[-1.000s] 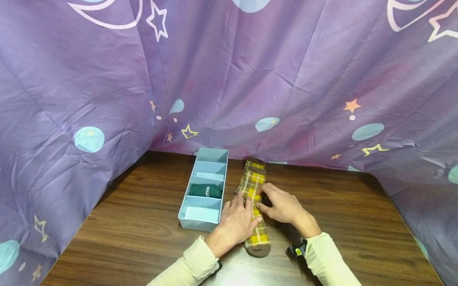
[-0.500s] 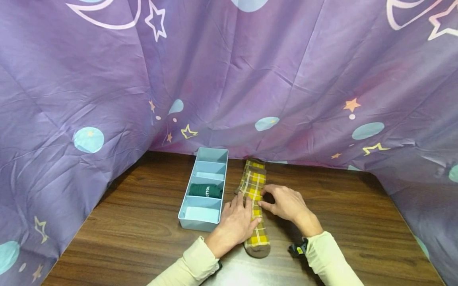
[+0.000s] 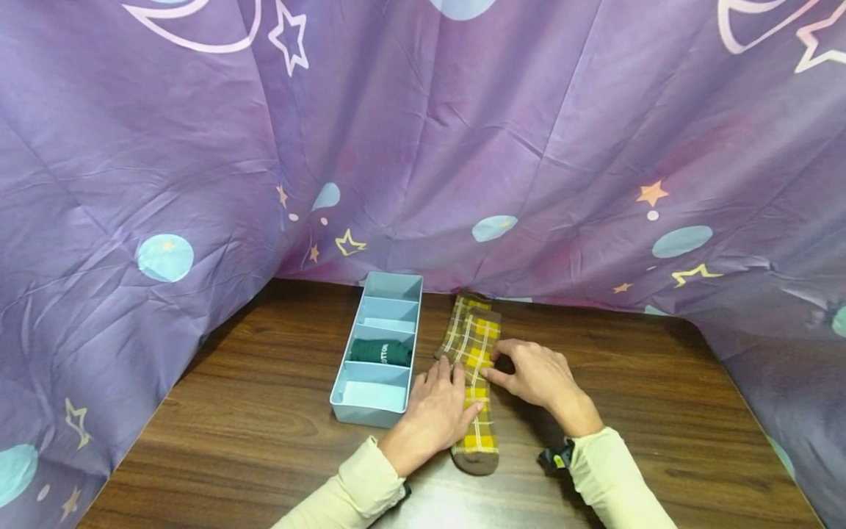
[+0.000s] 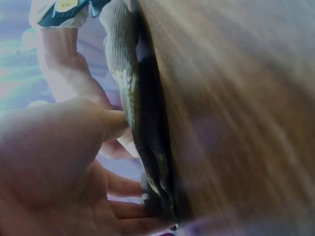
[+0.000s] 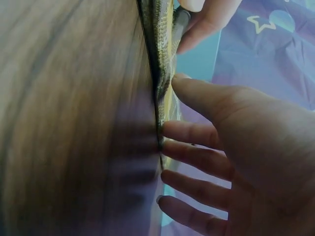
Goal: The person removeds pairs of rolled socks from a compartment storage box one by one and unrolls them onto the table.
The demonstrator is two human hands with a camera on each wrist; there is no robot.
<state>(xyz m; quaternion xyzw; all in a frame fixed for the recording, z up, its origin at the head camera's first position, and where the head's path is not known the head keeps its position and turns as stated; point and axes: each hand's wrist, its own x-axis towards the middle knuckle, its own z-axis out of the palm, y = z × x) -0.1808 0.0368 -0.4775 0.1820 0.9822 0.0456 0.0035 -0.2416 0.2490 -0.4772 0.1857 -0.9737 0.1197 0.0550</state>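
Observation:
A yellow-and-brown plaid sock (image 3: 477, 426) lies lengthwise on the table, its brown toe toward me. Beneath its upper part a second, matching sock (image 3: 456, 327) shows at the left. My left hand (image 3: 436, 408) rests across the socks with fingers extended and thumb on the plaid. At the right edge of the top sock, the thumb and index finger of my right hand (image 3: 538, 375) touch the fabric with a gap between their tips. In the right wrist view the fingers (image 5: 197, 152) are spread beside the sock's edge (image 5: 165, 54).
Left of the socks stands a light-blue divided box (image 3: 366, 415). One compartment holds a rolled dark green sock (image 3: 380, 353) with white lettering. A purple patterned curtain (image 3: 423, 147) hangs behind and around the wooden table (image 3: 251, 411).
The top sock's upper end has shifted right along with my right hand, uncovering more of the sock below. My left hand stays in place.

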